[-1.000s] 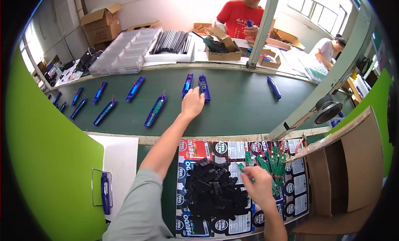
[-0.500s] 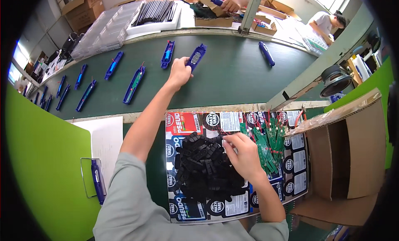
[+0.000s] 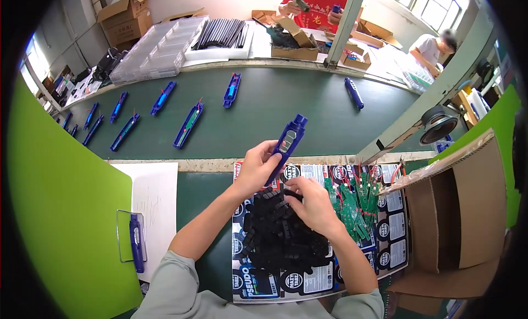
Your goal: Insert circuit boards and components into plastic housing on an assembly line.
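Note:
My left hand (image 3: 259, 167) is closed around the lower part of a blue plastic casing (image 3: 289, 140), a long housing half with silvery oval openings, held tilted above the near edge of the green bench. Close to its lower end, my right hand (image 3: 316, 207) is closed in a pinch on a small black ridged piece (image 3: 293, 195), partly hidden by the fingers. Under that hand spreads a heap of black ridged pieces (image 3: 280, 236). Green circuit boards (image 3: 352, 206) with red wires lie just right of it, on a printed sheet (image 3: 253, 294).
Several open blue casings (image 3: 188, 123) with boards and wires lie along the green bench (image 3: 264, 121). A blue casing (image 3: 354, 93) sits far right. An open cardboard box (image 3: 478, 209) stands right, below a post with a speaker (image 3: 439, 123). Across the bench, a person in red (image 3: 316, 11) holds devices.
My left hand has come back from the far bench with the blue casing, toward my right hand. The right hand stays by the black heap. The view has tilted up slightly.

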